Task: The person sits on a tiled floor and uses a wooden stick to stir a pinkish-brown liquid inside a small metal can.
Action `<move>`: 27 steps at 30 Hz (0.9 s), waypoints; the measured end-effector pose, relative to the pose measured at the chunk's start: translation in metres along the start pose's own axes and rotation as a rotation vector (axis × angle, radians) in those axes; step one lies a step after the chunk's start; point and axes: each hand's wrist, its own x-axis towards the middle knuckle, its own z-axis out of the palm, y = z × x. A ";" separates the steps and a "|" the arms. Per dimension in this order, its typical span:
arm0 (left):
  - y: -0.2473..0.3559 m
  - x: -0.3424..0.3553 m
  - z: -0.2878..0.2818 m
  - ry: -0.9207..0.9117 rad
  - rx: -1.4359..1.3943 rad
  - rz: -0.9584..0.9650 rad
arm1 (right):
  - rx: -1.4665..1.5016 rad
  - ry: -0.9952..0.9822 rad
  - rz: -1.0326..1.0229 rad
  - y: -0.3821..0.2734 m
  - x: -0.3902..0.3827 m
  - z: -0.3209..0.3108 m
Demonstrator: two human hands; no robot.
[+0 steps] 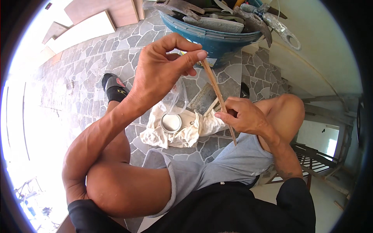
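Note:
Between my two hands slants a thin wooden stick [213,83], its upper end away from me and its lower end over my grey shorts. Thumb and forefinger of my left hand [161,70] pinch the stick's far tip. My right hand [246,114] closes round it lower down, with the thumb along the wood. Below the hands, a cream cloth [153,134] lies crumpled on the floor. On the cloth sits a round open tin [171,123]. A clear plastic bag [176,97] and a flat grey metal blade [203,100] lie just beyond it.
A blue bucket [210,43] heaped with tools stands ahead, a hammer [254,23] and a metal-handled tool [281,29] jutting over its rim. Wooden boards [87,29] lie at far left. The floor is stone-patterned [77,81]. A slatted wooden frame [311,157] is at right.

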 end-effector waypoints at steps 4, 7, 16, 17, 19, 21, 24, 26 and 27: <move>0.001 -0.001 -0.004 0.017 0.015 -0.018 | -0.074 0.118 0.006 -0.001 0.001 0.002; 0.000 0.002 -0.006 0.018 -0.003 -0.007 | -0.127 0.191 0.002 0.003 -0.001 0.005; 0.002 -0.002 -0.001 -0.030 0.011 -0.163 | -0.319 0.217 -0.039 0.008 -0.005 0.011; 0.000 -0.003 0.000 -0.089 0.108 -0.127 | -0.318 0.210 -0.040 0.009 -0.005 0.012; 0.002 -0.001 -0.002 -0.113 0.126 -0.162 | -0.318 0.271 -0.057 0.008 -0.005 0.013; 0.003 0.001 -0.006 -0.049 0.084 -0.092 | -0.269 0.409 -0.210 0.002 -0.003 0.012; 0.008 0.005 -0.023 0.023 0.034 -0.033 | -0.205 0.472 -0.481 -0.008 -0.010 0.006; 0.018 0.007 -0.029 0.051 0.020 -0.037 | -0.196 0.393 -0.595 -0.013 -0.022 0.013; 0.026 0.008 -0.033 0.041 0.042 -0.093 | 0.149 0.166 -0.410 -0.017 -0.027 0.024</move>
